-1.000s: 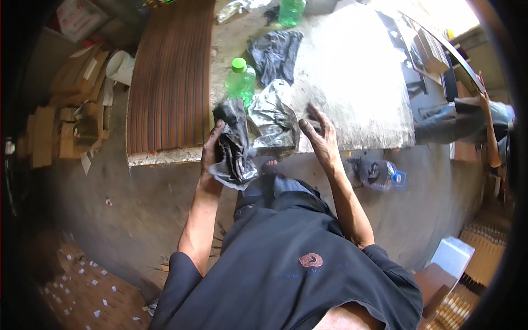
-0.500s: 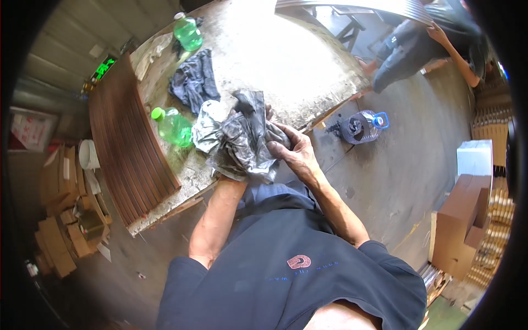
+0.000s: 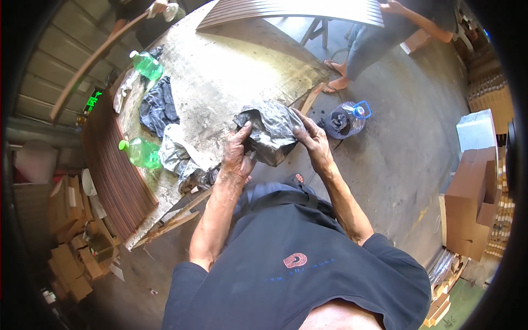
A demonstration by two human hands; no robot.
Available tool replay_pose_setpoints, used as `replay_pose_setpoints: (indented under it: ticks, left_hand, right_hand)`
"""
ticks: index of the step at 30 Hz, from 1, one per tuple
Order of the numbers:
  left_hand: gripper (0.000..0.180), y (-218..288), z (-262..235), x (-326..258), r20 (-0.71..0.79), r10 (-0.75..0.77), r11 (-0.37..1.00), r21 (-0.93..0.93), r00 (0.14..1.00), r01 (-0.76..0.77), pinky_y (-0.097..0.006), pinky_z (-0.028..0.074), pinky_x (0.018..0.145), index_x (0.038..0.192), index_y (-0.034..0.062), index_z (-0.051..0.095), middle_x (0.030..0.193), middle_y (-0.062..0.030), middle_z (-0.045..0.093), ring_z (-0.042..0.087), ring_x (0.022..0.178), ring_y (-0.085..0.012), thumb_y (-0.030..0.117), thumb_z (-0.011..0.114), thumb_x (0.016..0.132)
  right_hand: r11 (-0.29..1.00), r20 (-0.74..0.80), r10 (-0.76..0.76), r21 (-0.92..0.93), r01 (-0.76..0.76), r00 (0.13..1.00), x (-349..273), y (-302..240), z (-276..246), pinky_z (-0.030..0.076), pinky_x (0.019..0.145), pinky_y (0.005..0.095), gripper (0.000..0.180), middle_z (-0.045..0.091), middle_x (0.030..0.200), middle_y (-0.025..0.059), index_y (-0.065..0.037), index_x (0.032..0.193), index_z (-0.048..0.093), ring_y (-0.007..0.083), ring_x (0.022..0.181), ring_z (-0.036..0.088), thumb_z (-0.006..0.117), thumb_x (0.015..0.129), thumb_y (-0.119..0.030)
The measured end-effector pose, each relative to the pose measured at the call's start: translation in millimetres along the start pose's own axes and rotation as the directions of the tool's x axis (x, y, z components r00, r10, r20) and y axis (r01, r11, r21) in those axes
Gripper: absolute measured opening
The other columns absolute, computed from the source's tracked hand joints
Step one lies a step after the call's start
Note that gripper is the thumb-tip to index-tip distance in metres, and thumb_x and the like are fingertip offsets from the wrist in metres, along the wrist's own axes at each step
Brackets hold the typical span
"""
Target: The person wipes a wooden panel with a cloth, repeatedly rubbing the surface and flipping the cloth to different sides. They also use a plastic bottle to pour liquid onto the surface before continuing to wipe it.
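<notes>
A crumpled grey, black-stained rag is stretched between my two hands, just off the near edge of the worktable. My left hand grips its left side, the thumb on top. Over its right side close the fingers of my right hand. Both hands are smudged dark. Left of them, a white and grey cloth lies crumpled at the table's near edge. Beyond it rests a dark rag. Two green plastic bottles stand or lie near these cloths: a near bottle and a far bottle.
A brown ribbed panel lies along the table's left side. At the far side a co-worker handles a ribbed panel; another person holds a long curved piece. A cut-open jug stands on the floor. Cardboard boxes are at right.
My hands have moved right with one rag, now spread apart; the white and grey cloth stays on the table. The far panel has shifted left in view, and another person appears upper left.
</notes>
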State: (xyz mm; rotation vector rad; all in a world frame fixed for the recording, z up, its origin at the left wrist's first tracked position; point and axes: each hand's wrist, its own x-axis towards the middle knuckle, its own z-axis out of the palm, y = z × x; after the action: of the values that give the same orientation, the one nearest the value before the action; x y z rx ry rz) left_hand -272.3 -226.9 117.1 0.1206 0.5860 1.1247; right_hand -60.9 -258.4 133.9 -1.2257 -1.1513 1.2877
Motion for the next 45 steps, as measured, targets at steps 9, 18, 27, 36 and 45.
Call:
replay_pose_setpoints:
  ticks: [9, 18, 27, 36, 45]
  left_hand:
    - [0.027, -63.1, 71.4, 8.6, 0.091, 0.101, 0.977, 0.181, 0.991, -0.116, -0.035, 0.059, 0.086, 0.115, -0.0010, 0.062, 0.104, -0.0090, 0.070, 0.070, 0.095, -0.0200, 0.006, 0.072, 0.091]
    - [0.035, -107.3, 79.9, 22.9, 0.068, -0.040, 0.976, 0.219, 0.997, 0.024, -0.033, 0.057, 0.086, 0.117, -0.0001, 0.062, 0.107, -0.0107, 0.070, 0.069, 0.095, -0.0189, 0.014, 0.075, 0.089]
    - [0.047, -135.6, 89.3, 3.0, 0.005, -0.015, 0.882, 0.472, 1.000, 0.011, -0.039, 0.057, 0.086, 0.124, 0.0033, 0.058, 0.109, -0.0082, 0.068, 0.068, 0.097, -0.0219, 0.000, 0.077, 0.080]
    - [0.052, -135.4, 67.4, 2.6, -0.062, -0.043, 0.999, 0.013, 0.997, 0.044, -0.050, 0.051, 0.103, 0.124, 0.0007, 0.060, 0.116, -0.0164, 0.068, 0.067, 0.108, -0.0335, -0.008, 0.055, 0.073]
    - [0.056, -178.8, 112.9, 3.6, 0.067, -0.062, 0.996, 0.063, 0.996, 0.058, -0.037, 0.055, 0.095, 0.128, 0.0056, 0.058, 0.117, -0.0083, 0.067, 0.066, 0.107, -0.0236, -0.012, 0.060, 0.074]
  right_hand:
    - [0.877, 0.160, -0.335, -0.309, 0.369, 0.929, -3.7, -13.8, -64.5, 0.046, 0.102, 0.0395, 0.058, 0.057, 0.134, 0.0162, -0.004, 0.131, 0.062, 0.0290, 0.122, 0.055, 0.080, 0.080, -0.023]
    - [0.980, 0.119, -0.094, 0.186, 0.071, 0.988, -35.7, 2.9, -108.7, 0.048, 0.089, 0.0333, 0.040, 0.060, 0.111, 0.0060, -0.001, 0.124, 0.065, 0.0164, 0.100, 0.059, 0.071, 0.093, -0.026]
    - [0.964, 0.064, 0.004, 0.266, -0.021, 0.998, -61.4, 14.2, -119.6, 0.043, 0.092, 0.0262, 0.045, 0.063, 0.117, 0.0044, 0.003, 0.125, 0.062, 0.0109, 0.105, 0.054, 0.052, 0.105, -0.036]
    - [0.199, 0.057, 0.153, 0.976, -0.087, 0.987, -40.9, 38.4, -138.7, 0.034, 0.116, 0.0424, 0.072, 0.052, 0.145, 0.0139, 0.004, 0.143, 0.043, 0.0295, 0.133, 0.050, 0.054, 0.099, -0.051]
    - [-0.079, 0.320, 0.140, 0.947, -0.311, 0.937, -39.7, 72.8, -116.3, 0.042, 0.110, 0.0469, 0.065, 0.056, 0.139, 0.0213, 0.003, 0.140, 0.048, 0.0355, 0.124, 0.057, 0.049, 0.100, -0.048]
